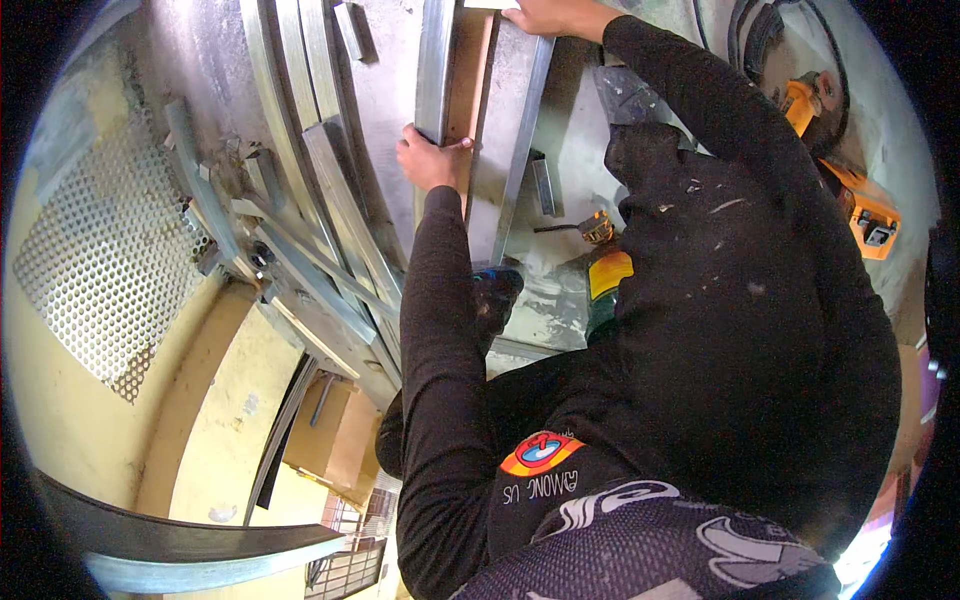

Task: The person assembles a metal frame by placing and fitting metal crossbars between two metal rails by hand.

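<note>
Metal bar (433,75) on the floor ahead of the person, upper middle of view. Long axis runs away from the body, nearly straight up the view; far end cut off by the top edge, near end at the left hand (435,160). Left fingers bent round its left side, thumb to the right: gripping. Brown strip (470,85) lies just beside, roughly parallel. Second bar (522,140) farther right, its near end slanting left. Right hand (560,15) by that bar's far end, partly cropped; cannot tell whether its fingers grip.

Markings: white lettering (540,488) on the dark clothing (740,260), reading upside down, beside a red, yellow and blue eye-like print (541,453). Yellow-and-black tape measure (598,228) near the second bar; any print on it too small to read.
</note>
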Demonstrator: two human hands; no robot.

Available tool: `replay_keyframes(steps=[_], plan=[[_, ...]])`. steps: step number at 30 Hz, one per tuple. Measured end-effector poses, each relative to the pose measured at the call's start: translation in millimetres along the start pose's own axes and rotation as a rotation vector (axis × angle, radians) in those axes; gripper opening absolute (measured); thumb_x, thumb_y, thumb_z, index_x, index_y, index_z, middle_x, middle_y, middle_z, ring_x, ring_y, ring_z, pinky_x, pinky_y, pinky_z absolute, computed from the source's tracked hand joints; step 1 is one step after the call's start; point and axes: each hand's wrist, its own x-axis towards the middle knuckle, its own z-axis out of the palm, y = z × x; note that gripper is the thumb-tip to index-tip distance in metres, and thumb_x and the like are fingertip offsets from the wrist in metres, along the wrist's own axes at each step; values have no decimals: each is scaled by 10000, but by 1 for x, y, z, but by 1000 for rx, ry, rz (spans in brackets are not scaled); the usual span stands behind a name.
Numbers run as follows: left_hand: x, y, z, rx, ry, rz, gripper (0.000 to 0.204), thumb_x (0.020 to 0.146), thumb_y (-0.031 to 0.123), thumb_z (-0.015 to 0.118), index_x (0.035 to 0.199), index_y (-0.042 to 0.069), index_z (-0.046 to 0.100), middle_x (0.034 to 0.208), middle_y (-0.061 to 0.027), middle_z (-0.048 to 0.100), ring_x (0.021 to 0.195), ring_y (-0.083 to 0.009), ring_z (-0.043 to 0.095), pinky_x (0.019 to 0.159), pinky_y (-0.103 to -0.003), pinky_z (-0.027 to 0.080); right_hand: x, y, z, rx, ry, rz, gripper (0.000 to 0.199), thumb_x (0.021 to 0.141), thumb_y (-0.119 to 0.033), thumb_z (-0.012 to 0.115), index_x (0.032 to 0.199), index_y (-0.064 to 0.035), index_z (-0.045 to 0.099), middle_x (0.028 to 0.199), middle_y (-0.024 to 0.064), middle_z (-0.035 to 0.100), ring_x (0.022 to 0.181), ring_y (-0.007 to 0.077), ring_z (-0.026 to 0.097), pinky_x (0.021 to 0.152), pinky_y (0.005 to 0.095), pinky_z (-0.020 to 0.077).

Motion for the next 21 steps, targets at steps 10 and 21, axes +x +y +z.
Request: replay_keyframes(steps=[10, 21], plan=[[-2, 1, -5, -16, -64, -4, 1063, 382, 567, 959, 1185, 35, 510, 1078, -234, 615, 1013, -436, 615, 827, -519, 523, -12, -7, 0, -46, -43, -83, 245, 780, -249, 687, 877, -38, 609, 855, 179, 613, 842, 380, 616, 747, 487, 475], [-33, 14, -3, -554, 248, 245, 715, 693, 241, 859, 1290, 17, 532, 1095, -204, 605, 1013, -376, 596, 863, -456, 499, -74, -86, 19, 367, -194, -81, 288, 838, -275, 700, 987, -34, 648, 930, 180, 643, 878, 374, 627, 776, 480, 487]])
